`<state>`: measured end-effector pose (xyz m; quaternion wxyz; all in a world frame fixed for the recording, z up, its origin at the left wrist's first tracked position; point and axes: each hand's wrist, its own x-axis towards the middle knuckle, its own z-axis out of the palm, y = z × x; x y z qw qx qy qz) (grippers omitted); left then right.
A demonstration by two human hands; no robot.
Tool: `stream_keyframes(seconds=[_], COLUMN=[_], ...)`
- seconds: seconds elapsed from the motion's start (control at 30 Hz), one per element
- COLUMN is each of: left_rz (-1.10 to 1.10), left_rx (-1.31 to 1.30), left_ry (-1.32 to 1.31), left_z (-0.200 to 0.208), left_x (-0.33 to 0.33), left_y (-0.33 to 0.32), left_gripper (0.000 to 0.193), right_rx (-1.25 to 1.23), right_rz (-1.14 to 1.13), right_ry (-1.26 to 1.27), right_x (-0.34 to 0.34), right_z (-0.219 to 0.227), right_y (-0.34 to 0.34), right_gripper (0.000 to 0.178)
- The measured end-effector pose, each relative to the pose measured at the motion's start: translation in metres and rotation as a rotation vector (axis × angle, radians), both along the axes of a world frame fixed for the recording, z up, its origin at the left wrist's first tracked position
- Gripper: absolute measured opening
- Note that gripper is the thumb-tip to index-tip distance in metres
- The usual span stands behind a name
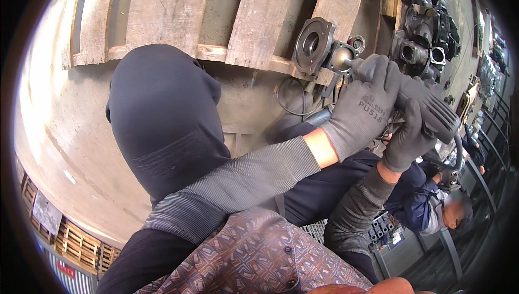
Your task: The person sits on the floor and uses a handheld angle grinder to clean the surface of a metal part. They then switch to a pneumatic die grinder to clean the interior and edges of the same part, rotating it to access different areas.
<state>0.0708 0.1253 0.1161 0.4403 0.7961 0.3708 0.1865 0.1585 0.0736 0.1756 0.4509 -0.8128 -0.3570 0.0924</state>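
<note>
Both my hands, in grey work gloves, hold a dark corded die grinder (430, 104). My left hand (367, 102) wraps round its front end. At the rear of the body, my right hand (408, 140) grips it near the cord. The grinder's thin bit reaches a small cast metal housing (341, 56) with a rounded hollow; whether it touches the surface is too small to tell. Next to that housing stands a larger round metal flange (313, 45) with a centre bore. Both parts rest at the edge of a wooden pallet (259, 18).
Several dark castings (419, 50) are piled beyond the pallet on the right. A black cable (281, 96) loops below the pallet's edge. My bent knee (167, 115) is at the left. Another person (427, 202) works close by at the lower right.
</note>
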Motion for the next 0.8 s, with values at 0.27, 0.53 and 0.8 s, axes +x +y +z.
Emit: stream_keyframes(seconds=[0.27, 0.53, 0.8], left_rz=[-0.008, 0.011, -0.057], left_rx=[-0.079, -0.128, -0.145], left_ry=[-0.037, 0.003, 0.046], left_z=[-0.012, -0.019, -0.013], left_x=[-0.003, -0.002, 0.000], left_y=[0.004, 0.011, 0.013], left_gripper=[0.066, 0.059, 0.059], right_rx=[-0.026, -0.037, 0.012], right_rz=[0.018, 0.054, 0.068], right_ry=[-0.052, 0.002, -0.091], right_x=[-0.008, -0.003, -0.003], right_z=[-0.007, -0.019, -0.013], right_y=[0.004, 0.008, 0.006], right_gripper=[0.061, 0.063, 0.055])
